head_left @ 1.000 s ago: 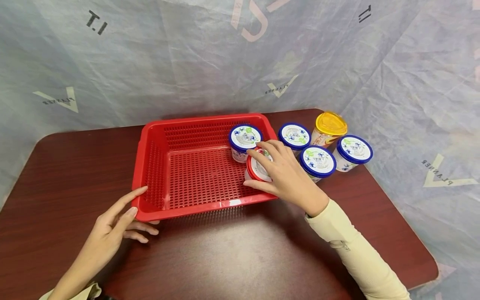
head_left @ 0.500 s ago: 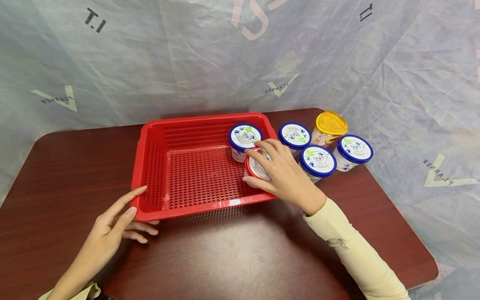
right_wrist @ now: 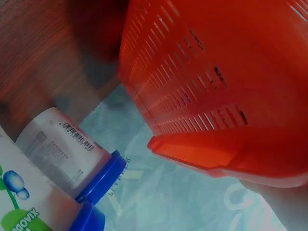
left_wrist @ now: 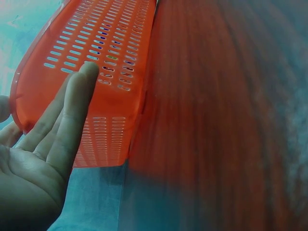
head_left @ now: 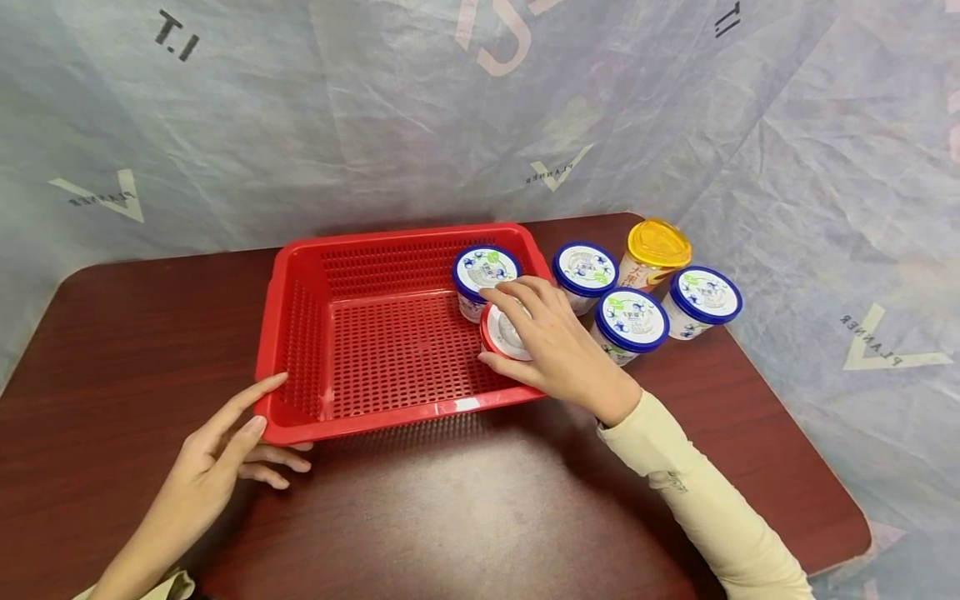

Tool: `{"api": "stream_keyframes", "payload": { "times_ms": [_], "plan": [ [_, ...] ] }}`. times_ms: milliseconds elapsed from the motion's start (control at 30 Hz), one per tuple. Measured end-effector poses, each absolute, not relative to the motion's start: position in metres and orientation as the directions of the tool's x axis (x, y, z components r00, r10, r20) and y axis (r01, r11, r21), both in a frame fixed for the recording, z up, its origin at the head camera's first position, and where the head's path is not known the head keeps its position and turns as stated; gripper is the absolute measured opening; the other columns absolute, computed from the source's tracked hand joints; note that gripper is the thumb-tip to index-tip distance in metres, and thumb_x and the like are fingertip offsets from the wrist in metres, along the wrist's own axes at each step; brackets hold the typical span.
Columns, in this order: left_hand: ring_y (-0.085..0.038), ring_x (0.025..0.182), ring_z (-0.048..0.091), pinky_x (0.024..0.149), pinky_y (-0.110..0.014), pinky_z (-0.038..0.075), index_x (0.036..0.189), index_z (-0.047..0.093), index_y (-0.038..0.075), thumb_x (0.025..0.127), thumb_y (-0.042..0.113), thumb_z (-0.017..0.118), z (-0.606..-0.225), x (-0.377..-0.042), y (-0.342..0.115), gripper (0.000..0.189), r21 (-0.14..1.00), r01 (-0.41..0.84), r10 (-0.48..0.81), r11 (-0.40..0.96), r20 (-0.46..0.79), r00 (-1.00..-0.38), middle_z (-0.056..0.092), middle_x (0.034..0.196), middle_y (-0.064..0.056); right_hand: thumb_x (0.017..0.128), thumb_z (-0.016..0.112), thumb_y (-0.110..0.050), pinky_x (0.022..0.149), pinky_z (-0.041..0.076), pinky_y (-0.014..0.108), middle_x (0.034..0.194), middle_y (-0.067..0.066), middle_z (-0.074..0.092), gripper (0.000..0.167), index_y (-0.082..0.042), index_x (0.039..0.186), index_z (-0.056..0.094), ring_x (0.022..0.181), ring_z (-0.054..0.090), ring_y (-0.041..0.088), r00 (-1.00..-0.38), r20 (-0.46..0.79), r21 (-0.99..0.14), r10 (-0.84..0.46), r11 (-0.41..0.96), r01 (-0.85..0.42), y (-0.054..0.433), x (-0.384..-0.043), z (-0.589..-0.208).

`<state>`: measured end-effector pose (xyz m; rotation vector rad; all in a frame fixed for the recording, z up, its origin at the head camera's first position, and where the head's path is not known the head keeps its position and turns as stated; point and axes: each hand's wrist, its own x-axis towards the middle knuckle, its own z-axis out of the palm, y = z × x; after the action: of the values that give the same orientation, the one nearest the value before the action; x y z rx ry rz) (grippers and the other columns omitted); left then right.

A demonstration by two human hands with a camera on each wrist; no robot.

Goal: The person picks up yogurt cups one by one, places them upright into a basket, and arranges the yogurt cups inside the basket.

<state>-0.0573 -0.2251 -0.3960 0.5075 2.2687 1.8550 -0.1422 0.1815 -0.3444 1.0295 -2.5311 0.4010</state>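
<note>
1. right hand [head_left: 558, 354]: fingers curve round the red-lidded cup [head_left: 504, 335] inside the red basket [head_left: 397, 423]; best released level.
2. left hand [head_left: 201, 462]: fingers fairly straight, touching the basket's near left corner; steady lightly.
3. avoid nudging the adjacent blue-lidded cup [head_left: 483, 270].

Blue-lidded cups [right_wrist: 67, 154] beside red basket [right_wrist: 260, 86]

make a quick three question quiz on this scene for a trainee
1. How many blue-lidded cups stand outside the red basket?
2. Fill in the blank: the red-lidded cup is held by the ___ hand.
3. True or false: the yellow-lidded cup stands outside the red basket.

Key:
1. Three; a fourth is inside.
2. Right hand.
3. True.
</note>
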Motion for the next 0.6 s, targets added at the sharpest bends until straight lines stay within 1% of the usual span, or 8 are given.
{"api": "stream_keyframes", "payload": {
  "times_ms": [100, 333, 467, 600],
  "plan": [
    [-0.03, 0.08, 0.074, 0.058, -0.045, 0.06, 0.157, 0.029, 0.014, 0.109, 0.005, 0.031, -0.396, -0.0574, -0.2248, 0.048, 0.973, 0.155, 0.359, 0.172, 0.085, -0.93, 0.075, 0.101, -0.013, 0.089, 0.072, -0.045, 0.113, 0.032, 0.046, 0.135, 0.012, 0.053, 0.07, -0.008, 0.144, 0.048, 0.13, 0.042, 0.029, -0.665, 0.436, -0.146, -0.607, 0.681, -0.717, 0.1815, -0.1431, -0.3437],
    [-0.03, 0.079, 0.074, 0.057, -0.045, 0.06, 0.157, 0.028, 0.011, 0.109, 0.003, 0.031, -0.398, -0.0575, -0.226, 0.048, 0.97, 0.174, 0.366, 0.169, 0.102, -0.925, 0.074, 0.101, -0.014, 0.088, 0.072, -0.049, 0.105, 0.038, 0.045, 0.129, 0.011, 0.054, 0.057, -0.013, 0.131, 0.06, 0.125, 0.043, 0.026, -0.688, 0.39, -0.201, -0.611, 0.673, -0.712, 0.1807, -0.1452, -0.3454],
    [-0.031, 0.079, 0.074, 0.056, -0.045, 0.06, 0.156, 0.028, 0.009, 0.109, 0.002, 0.03, -0.3987, -0.0577, -0.2258, 0.048, 0.968, 0.186, 0.374, 0.166, 0.113, -0.92, 0.074, 0.1, -0.016, 0.087, 0.073, -0.052, 0.102, 0.04, 0.042, 0.128, 0.008, 0.055, 0.059, -0.016, 0.131, 0.061, 0.123, 0.044, 0.023, -0.715, 0.345, -0.241, -0.608, 0.678, -0.694, 0.1814, -0.1457, -0.3463],
    [-0.031, 0.08, 0.074, 0.057, -0.045, 0.06, 0.157, 0.028, 0.01, 0.109, 0.003, 0.03, -0.3979, -0.0579, -0.2254, 0.048, 0.971, 0.176, 0.374, 0.164, 0.104, -0.921, 0.074, 0.102, -0.015, 0.086, 0.072, -0.056, 0.103, 0.041, 0.04, 0.129, 0.004, 0.055, 0.062, -0.018, 0.133, 0.06, 0.122, 0.044, 0.019, -0.747, 0.292, -0.282, -0.597, 0.693, -0.664, 0.1816, -0.1452, -0.3459]
  ]
}}
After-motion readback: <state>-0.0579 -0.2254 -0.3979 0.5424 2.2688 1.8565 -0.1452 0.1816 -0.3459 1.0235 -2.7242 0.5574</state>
